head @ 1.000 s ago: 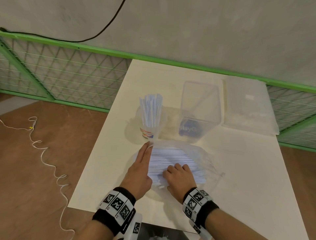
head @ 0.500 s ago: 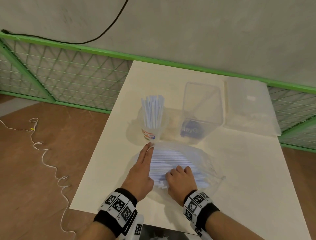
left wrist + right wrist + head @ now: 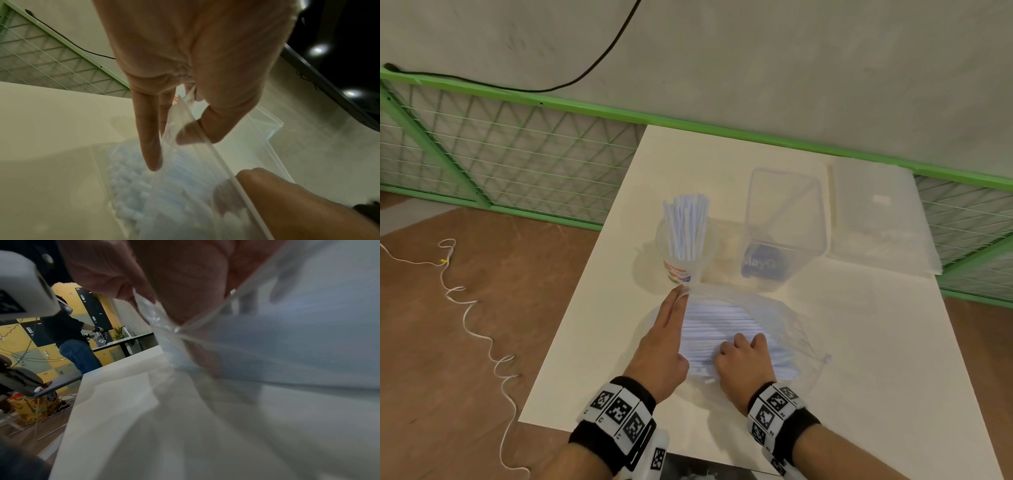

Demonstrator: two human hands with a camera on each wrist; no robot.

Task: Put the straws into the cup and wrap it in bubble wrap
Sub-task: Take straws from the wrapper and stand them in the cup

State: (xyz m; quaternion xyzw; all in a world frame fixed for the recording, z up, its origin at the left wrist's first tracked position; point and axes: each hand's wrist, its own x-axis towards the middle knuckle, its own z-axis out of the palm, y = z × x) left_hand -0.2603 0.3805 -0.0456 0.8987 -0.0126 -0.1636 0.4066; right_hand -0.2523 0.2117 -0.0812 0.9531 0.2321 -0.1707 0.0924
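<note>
Near bench front: left hand (image 3: 658, 346) pinches bag (image 3: 784, 318) mouth | right hand (image 3: 744, 363) grip probably grabbing straws (image 3: 717, 329) inside | cup (image 3: 686, 253) part-filled | wrap (image 3: 876, 219) untouched

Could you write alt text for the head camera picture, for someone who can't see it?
Two hands work at a clear plastic bag of white straws on a pale table: the left hand lifts the bag's edge, the right hand reaches into the straws. Behind stand a cup holding upright straws, a clear container and folded bubble wrap.
</note>
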